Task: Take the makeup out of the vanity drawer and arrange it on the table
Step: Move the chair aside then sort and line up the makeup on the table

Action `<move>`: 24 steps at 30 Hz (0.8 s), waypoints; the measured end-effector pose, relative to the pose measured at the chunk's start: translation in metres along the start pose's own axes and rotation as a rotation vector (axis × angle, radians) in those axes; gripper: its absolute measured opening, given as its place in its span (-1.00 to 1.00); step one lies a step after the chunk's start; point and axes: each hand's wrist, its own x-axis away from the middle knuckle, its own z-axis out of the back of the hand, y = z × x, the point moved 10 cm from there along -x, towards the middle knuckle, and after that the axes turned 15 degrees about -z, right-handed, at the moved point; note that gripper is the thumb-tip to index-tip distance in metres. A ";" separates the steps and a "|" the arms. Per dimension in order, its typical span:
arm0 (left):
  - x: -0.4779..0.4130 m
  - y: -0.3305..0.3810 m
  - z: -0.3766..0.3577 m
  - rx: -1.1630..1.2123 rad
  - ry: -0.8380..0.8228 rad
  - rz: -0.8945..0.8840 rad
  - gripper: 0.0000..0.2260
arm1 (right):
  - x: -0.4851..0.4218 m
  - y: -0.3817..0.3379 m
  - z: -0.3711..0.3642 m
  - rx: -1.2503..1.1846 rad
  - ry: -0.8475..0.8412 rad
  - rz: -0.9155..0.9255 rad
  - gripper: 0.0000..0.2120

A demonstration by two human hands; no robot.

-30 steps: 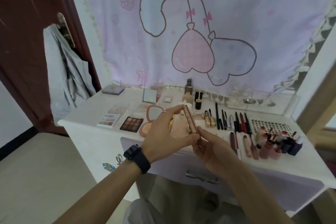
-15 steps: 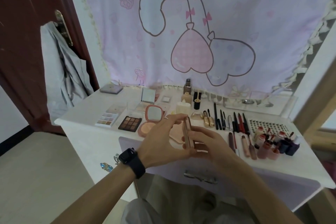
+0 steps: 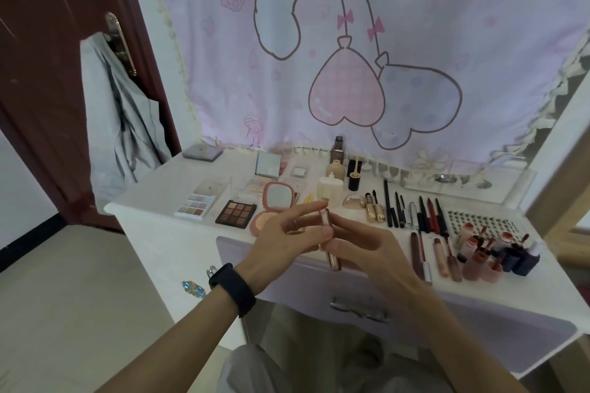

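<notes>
A slim rose-gold makeup tube [image 3: 333,260] stands nearly upright in front of the white vanity table [image 3: 159,223]. My left hand [image 3: 281,242], with a black watch on its wrist, pinches the tube's upper part with thumb and fingers. My right hand [image 3: 376,252] touches it from the right with thumb against the tube and fingers loosely stretched. Below the hands is the lavender drawer front [image 3: 479,322] with its metal handle [image 3: 359,313]; I cannot tell whether the drawer is shut.
Laid out on the table are a brown eyeshadow palette [image 3: 236,214], a pale palette [image 3: 194,206], a pink mirror compact [image 3: 276,201], a row of pencils [image 3: 415,214], lip tubes [image 3: 440,257] and small bottles [image 3: 495,255]. A grey garment [image 3: 121,124] hangs on the door at left.
The tube has swung from a tilt to nearly upright and dropped lower between my hands. My right hand has come up beside it.
</notes>
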 end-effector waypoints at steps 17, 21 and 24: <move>0.018 -0.034 0.009 0.608 0.183 0.274 -0.58 | -0.010 0.029 0.011 -0.384 0.042 -0.388 -0.40; 0.020 -0.038 0.019 0.638 0.206 0.278 -0.44 | -0.009 0.039 0.007 -0.531 0.008 -0.436 -0.44; 0.022 -0.037 0.024 0.600 0.153 0.281 -0.48 | -0.012 0.043 0.006 -0.492 0.020 -0.437 -0.43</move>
